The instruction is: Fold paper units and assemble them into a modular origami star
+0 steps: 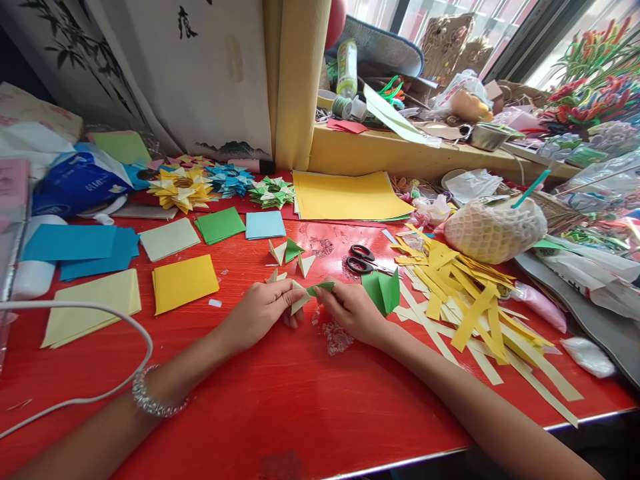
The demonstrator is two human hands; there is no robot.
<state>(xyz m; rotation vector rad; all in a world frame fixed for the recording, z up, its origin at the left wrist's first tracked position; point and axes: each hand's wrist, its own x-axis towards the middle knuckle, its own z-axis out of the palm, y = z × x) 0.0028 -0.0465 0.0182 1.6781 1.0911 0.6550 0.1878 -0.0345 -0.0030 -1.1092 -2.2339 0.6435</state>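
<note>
The left hand [273,307] has thumb and fingers pinched narrow on a cream folded piece [301,298], which juts out to its right. The right hand [355,310] grips a small green folded piece [323,287] in the same way, its tip pointing towards the left hand. The two pieces meet in the gap between the hands, over the red desk [290,413] — whether one is tucked into the other I cannot tell. A beaded bracelet [155,393] circles the left wrist.

Just beyond the left hand stand a few small folded pieces, among them a green one [293,250] and a cream one [306,265]. Right beside the right hand, on its outer side, is a larger green folded paper [383,291], and just beyond that hand lie black-handled scissors [360,260]. Further to its right spreads a loose heap of yellow and cream strips [465,300].

Left of the left hand lie a yellow stack [185,283] and, further out, a pale stack [95,308]. Beyond these come a green stack [220,225] and a light blue stack [265,225].

Farthest ahead of the hands, at the back of the desk, are large yellow sheets [350,195] and, to the left of them, three folded-paper rings — a yellow ring [181,189], a blue ring [229,180] and a green-and-white ring [271,192].
</note>
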